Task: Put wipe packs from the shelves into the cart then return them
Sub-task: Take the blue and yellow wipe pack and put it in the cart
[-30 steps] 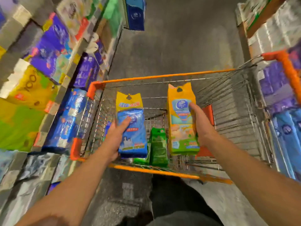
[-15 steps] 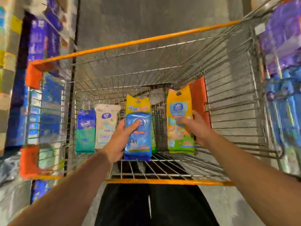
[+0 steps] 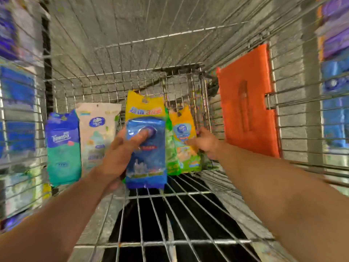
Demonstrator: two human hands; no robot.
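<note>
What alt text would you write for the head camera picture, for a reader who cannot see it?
Seen from above, a person's left hand holds a blue and yellow wipe pack and the right hand an orange and green pack, both low inside a wire shopping cart. A blue-green pack and a white pack stand at the far end.

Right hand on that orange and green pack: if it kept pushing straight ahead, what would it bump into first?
The right hand holds the orange and green pack, so that pack would probably meet the cart's wire end wall behind it first; depth is blurred.
</note>
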